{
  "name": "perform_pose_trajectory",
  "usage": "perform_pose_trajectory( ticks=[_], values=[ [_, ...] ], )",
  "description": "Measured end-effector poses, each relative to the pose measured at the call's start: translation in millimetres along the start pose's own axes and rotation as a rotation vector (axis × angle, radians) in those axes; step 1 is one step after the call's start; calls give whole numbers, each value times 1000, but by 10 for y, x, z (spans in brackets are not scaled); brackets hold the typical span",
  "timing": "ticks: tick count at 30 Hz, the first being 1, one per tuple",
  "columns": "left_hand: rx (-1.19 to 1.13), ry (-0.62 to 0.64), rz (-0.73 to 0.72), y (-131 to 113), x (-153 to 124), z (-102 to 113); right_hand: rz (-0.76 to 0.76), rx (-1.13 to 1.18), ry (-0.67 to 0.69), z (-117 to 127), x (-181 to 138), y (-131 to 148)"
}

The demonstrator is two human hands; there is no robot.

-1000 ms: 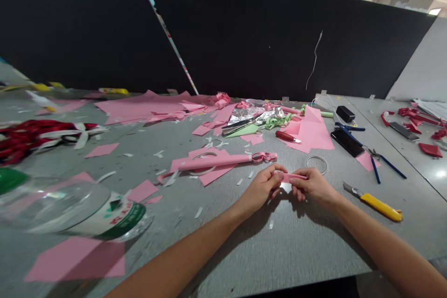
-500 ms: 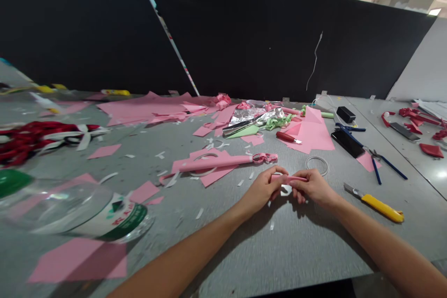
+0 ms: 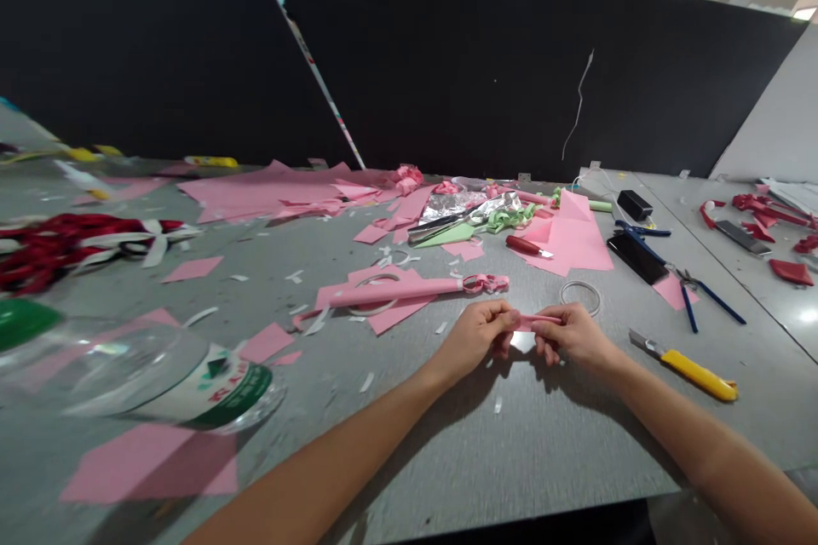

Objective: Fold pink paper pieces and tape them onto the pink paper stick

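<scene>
Between my two hands stretches a small pink paper strip, held just above the grey table. My left hand pinches its left end, and my right hand grips the right end; the fingers cover much of it. Just beyond the left hand lies a rolled pink paper tube with a curled pink end, resting on pink scraps. A ring of clear tape or wire lies behind the right hand. To the right of that hand is a yellow utility knife with its blade out.
A clear plastic bottle with a green cap lies on its side at left. Red and white ribbons are behind it. Pliers, a black phone, a red-handled knife and pink sheets lie farther back.
My hands have drawn slightly apart, so more of the pink strip shows between them. The view has shifted slightly; the table items look unmoved.
</scene>
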State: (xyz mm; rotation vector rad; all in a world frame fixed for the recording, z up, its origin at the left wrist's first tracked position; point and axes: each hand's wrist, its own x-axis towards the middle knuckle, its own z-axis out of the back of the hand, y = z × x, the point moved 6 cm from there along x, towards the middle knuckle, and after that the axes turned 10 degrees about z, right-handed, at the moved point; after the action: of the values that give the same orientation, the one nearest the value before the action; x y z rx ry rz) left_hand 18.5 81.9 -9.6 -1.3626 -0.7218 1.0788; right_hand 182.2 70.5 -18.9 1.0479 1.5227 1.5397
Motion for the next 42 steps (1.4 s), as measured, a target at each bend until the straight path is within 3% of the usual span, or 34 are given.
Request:
perform_pose_trajectory(
  ticks=[7,13,22,28,42],
  values=[
    [184,-73,-109,-159,-150,-3,-33,-81,59,-21,-44,60],
    [285,-46,-107,-173,-211,-81,64,-176,45,-36,-49,123],
    [251,-66,-105,-170,-202,-106,56,-216,27,-27,-66,60],
    [241,-82,-136,-238,-245,-91,101,-229,61,-63,-77,188],
    [135,-95,-106,-158,-146,-15,68,-123,52,8,-33,110]
  ],
)
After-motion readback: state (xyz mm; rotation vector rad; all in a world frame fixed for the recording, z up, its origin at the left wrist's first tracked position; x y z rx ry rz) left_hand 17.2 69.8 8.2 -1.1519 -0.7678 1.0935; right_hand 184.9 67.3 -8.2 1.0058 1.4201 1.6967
